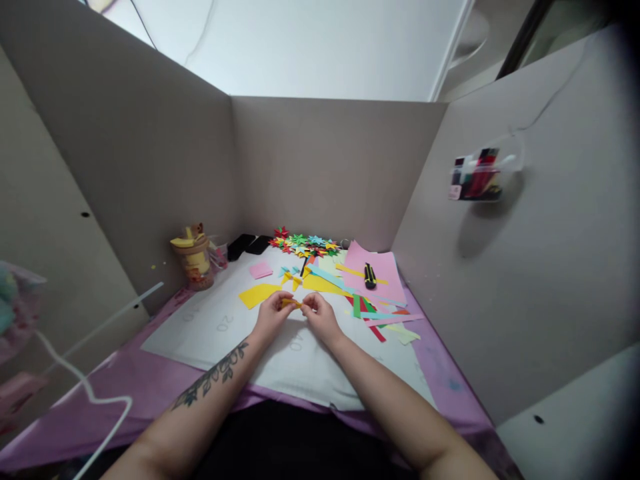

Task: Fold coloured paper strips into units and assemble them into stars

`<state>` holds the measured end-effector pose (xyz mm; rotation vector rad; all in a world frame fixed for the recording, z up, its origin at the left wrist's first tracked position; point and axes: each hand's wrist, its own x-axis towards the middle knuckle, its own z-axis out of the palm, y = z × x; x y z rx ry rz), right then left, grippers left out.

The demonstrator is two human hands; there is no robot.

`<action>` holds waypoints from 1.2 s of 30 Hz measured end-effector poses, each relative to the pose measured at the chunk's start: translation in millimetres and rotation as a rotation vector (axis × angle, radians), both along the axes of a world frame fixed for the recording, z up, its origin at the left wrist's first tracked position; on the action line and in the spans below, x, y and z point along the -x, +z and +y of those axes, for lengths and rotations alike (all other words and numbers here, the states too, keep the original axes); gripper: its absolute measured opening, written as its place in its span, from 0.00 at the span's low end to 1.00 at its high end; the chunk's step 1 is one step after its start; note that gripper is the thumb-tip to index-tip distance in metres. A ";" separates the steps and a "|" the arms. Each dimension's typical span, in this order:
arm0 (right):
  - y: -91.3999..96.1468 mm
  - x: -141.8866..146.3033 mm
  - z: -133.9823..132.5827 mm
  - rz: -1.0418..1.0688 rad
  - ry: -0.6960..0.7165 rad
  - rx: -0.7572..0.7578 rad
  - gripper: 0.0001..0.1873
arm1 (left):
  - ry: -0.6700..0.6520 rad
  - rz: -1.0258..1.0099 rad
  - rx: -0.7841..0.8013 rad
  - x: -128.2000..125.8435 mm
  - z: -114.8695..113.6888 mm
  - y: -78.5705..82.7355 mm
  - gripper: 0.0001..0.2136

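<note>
My left hand [271,315] and my right hand [320,315] meet over the white cutting mat [220,330], both pinching a small yellow paper strip [293,303] between their fingertips. A yellow paper sheet [257,295] lies just beyond my left hand. A few small folded pieces [291,277] in yellow and blue rest behind the strip. At the back of the mat sits a pile of colourful paper stars [304,243].
Pink paper [383,270] with a black utility knife [369,275] lies at the right, beside loose coloured strips [373,313]. A yellow-lidded jar [194,260] stands at the left, black objects [247,245] behind. Cardboard walls enclose the desk; a small container [477,175] hangs on the right wall.
</note>
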<state>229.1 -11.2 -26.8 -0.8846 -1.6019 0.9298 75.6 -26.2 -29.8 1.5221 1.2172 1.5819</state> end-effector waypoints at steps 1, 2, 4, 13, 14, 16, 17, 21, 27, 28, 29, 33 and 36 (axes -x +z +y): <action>-0.4 -0.2 0.6 0.009 0.006 0.015 0.04 | -0.002 -0.001 -0.001 0.1 0.1 -0.2 0.10; -1.0 -0.4 1.1 0.015 0.014 0.030 0.05 | -0.004 -0.002 -0.001 0.2 0.2 -0.3 0.10; -2.1 -1.1 2.1 0.021 0.029 0.058 0.06 | -0.004 -0.003 0.001 0.4 0.4 -0.6 0.10; -2.3 -2.0 2.9 0.009 0.030 0.097 0.08 | -0.004 0.005 0.008 -0.2 0.7 -1.3 0.10; -1.4 -1.9 2.4 0.002 0.025 0.089 0.07 | -0.004 0.009 0.008 -0.4 0.6 -0.9 0.11; 0.9 -1.4 1.0 -0.012 0.011 0.063 0.07 | -0.002 0.023 0.009 -0.7 0.0 0.7 0.11; 2.0 -1.0 0.1 -0.020 0.003 0.048 0.06 | 0.001 0.032 0.009 -0.7 -0.4 1.8 0.11; 4.9 1.7 -3.3 -0.051 -0.020 -0.002 0.06 | 0.022 0.069 0.001 -0.8 -2.8 7.2 0.10; 3.5 5.5 -4.5 -0.098 -0.015 -0.018 0.06 | 0.010 0.073 0.021 -4.1 -4.7 10.0 0.10; 3.2 5.7 -4.2 -0.104 -0.013 -0.020 0.06 | 0.004 0.068 0.031 -4.7 -4.7 9.9 0.10; 3.1 5.7 -3.9 -0.108 -0.009 -0.023 0.06 | -0.001 0.061 0.041 -5.1 -4.7 9.9 0.11; 3.4 4.5 -2.5 -0.107 0.002 -0.018 0.07 | 0.017 0.028 0.059 -3.6 -3.2 10.7 0.11; 3.6 2.2 -1.6 -0.096 0.006 -0.001 0.06 | 0.066 0.006 0.058 -0.9 -1.5 11.4 0.11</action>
